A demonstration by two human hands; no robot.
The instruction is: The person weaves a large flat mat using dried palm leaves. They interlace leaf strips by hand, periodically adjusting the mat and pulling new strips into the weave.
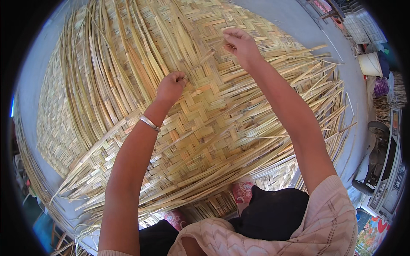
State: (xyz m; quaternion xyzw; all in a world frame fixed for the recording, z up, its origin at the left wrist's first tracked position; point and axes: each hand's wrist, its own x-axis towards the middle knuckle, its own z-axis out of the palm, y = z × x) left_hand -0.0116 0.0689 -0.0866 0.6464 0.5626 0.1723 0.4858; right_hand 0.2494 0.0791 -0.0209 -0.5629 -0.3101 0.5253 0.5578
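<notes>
A large herringbone mat [188,111] woven from flat yellow-tan reed strips spreads out before me. My left hand [171,87], a silver bangle on its wrist, is low over the mat's middle with its fingers curled together. What they pinch, if anything, is too small to make out. Farther off and to the right, my right hand [242,46] hovers over the weave, fingers loosely bent and apart, with nothing visible in them. Long unwoven reed strips [106,72] lie side by side to the left of my left hand. Loose strip ends [299,98] fan out beneath my right forearm.
Grey floor [282,19] borders the mat. At the right stand a white bucket [370,64], a purple basket [381,86] and a wheeled vehicle [384,158]. My patterned pink shoes [242,192] are at the near edge, among strip ends.
</notes>
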